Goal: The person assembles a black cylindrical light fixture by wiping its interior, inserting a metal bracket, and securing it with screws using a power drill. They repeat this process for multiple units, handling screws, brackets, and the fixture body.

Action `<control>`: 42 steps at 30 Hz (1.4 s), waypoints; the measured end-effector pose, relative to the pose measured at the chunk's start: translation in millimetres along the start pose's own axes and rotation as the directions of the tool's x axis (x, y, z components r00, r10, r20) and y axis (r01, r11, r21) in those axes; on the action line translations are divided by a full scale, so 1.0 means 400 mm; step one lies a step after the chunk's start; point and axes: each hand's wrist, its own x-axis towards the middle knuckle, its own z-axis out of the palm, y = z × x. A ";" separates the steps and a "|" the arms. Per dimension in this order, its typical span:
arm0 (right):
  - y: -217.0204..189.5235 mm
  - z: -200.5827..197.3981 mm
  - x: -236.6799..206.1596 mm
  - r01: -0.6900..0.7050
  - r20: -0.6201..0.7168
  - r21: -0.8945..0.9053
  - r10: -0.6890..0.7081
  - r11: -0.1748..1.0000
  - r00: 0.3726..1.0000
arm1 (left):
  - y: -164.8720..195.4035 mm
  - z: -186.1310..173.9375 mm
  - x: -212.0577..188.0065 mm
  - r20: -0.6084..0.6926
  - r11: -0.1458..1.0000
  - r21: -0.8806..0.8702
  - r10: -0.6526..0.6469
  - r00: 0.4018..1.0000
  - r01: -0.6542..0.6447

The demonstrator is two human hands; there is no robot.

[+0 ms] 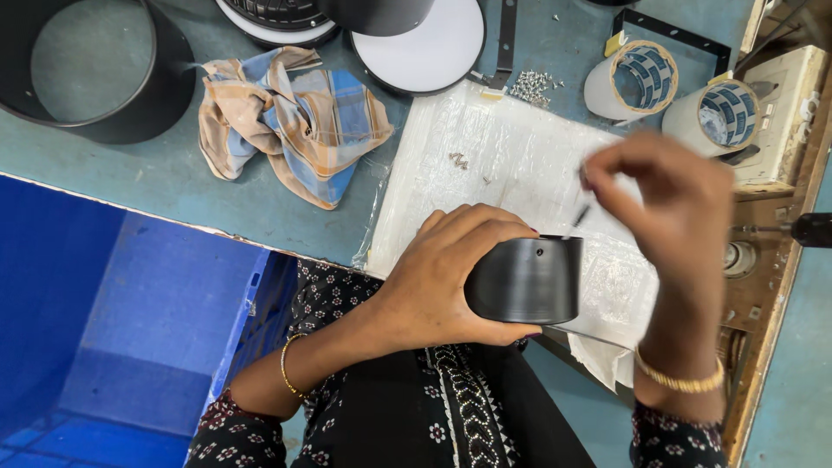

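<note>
My left hand grips a black cylindrical housing lying on its side at the near edge of the bench, with a small hole in its wall facing up. My right hand, blurred by motion, hovers just above and to the right of it. Its fingertips pinch a small thin screw near the rim of the housing. Both hands are over a sheet of clear plastic wrap spread on the blue-green bench.
A crumpled checked cloth, a large black ring, round white-faced lamp parts, a pile of small screws, two white cups with patterned insides, a cream switch box and a blue crate surround the work.
</note>
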 end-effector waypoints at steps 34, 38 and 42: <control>-0.153 -0.016 -0.075 -0.252 0.198 -0.209 0.293 0.945 0.935 | 0.010 0.035 0.020 0.016 1.000 0.006 -0.013 1.000 0.013; -0.146 -0.015 -0.068 -0.287 0.213 -0.092 0.300 0.954 0.930 | 0.008 0.037 0.020 0.018 1.000 0.006 -0.012 1.000 0.012; -0.178 -0.005 -0.063 -0.281 0.103 -0.072 0.287 0.957 0.952 | 0.006 0.038 0.021 0.008 1.000 0.003 -0.003 1.000 0.003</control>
